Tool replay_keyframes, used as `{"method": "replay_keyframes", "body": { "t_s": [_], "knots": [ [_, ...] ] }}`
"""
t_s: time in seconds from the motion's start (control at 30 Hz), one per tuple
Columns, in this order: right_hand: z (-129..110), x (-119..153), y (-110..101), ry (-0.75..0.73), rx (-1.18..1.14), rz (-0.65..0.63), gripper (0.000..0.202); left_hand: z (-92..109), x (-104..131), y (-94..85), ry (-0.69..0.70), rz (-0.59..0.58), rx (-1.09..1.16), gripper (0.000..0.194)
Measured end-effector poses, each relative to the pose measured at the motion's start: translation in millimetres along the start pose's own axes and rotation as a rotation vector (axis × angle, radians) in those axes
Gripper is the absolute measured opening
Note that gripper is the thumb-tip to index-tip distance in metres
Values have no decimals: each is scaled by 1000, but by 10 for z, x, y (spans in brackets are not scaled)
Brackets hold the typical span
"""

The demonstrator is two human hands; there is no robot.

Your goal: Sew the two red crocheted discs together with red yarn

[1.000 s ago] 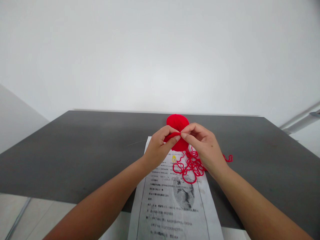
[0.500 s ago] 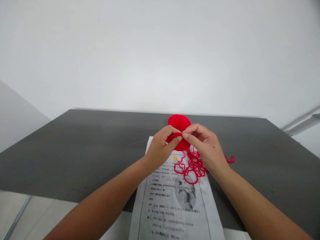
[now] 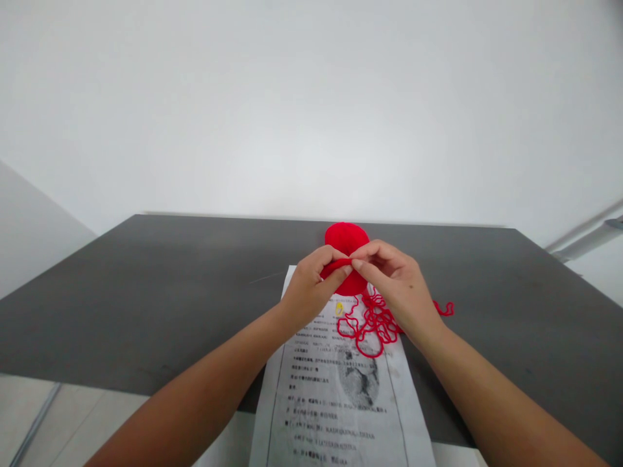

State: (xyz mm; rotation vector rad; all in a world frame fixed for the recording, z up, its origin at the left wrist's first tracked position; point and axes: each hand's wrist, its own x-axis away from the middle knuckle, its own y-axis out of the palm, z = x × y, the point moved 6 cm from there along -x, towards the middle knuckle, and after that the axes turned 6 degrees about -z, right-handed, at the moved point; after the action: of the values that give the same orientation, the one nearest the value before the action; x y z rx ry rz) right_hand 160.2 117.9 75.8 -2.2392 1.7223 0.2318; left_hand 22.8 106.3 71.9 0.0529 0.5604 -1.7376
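Observation:
A small red piece of yarn work is pinched between my left hand (image 3: 311, 282) and my right hand (image 3: 396, 279), whose fingertips meet at its edge. Right behind them sits a round ball of red yarn (image 3: 346, 236), partly covered by my fingers. Loose red yarn (image 3: 377, 321) lies in tangled loops under my right hand, on the printed sheet (image 3: 321, 402). Near the sheet's top is a small yellow ring-like thing (image 3: 339, 309). Whether a hook or needle is between my fingers cannot be made out.
The dark table (image 3: 170, 292) spreads to both sides, with a white wall (image 3: 292, 117) behind it. The sheet hangs over the table's front edge. A thin, pale line lies left of the sheet's top. A grey pipe shows at the far right.
The whole view has shifted very slightly. Both hands keep their pinch on the red piece, with hardly any movement.

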Motion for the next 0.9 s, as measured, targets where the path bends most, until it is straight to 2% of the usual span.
{"method": "replay_keyframes", "body": {
  "t_s": [0.4,0.57,0.9],
  "knots": [
    [18,-7,-10,20,13,2,9,-9,-17,9,-2,9,-57,9],
    [38,-9,-17,54,-11,34,12,-54,-10,-19,-38,64,16,10],
    [70,-3,0,92,-93,35,13,-65,17,-1,0,20,147,16]
  ]
}}
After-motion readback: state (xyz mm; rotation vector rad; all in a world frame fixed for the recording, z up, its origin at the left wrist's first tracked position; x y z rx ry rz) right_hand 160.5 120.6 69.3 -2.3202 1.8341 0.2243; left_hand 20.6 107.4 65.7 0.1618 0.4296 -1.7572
